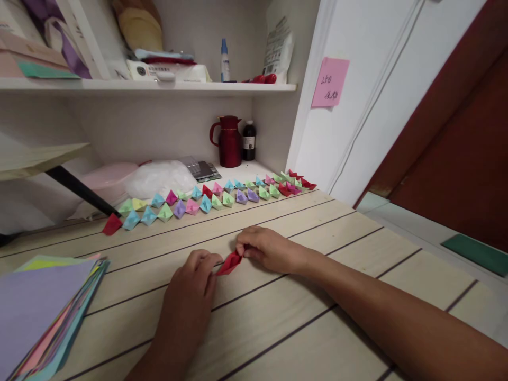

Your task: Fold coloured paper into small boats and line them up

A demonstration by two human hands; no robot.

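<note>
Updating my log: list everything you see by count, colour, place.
Held paper piece: one, red, centre
Table: one, pale, foreground
Folded pieces: over thirty, multicoloured, far table side
Paper stack: one, multicoloured, near left
Board: one, pale, left
Plastic: count unclear, whitish, behind pieces
Shelf: one, white, above table
Jug: one, red, under shelf
Bottle: one, dark, beside jug
Flat items: several, dark, left of jug
Slim bottle: one, blue-white, on shelf
Packet: one, white, on shelf
Bag: one, white, shelf right
Other items: several, mixed, on shelf
Note: one, pink, upper right
Cable: one, white, right
Panel: one, red, far right
Mat: one, green, right
Left grip: one, bare, held paper piece's left end
Right grip: one, bare, its right end
</note>
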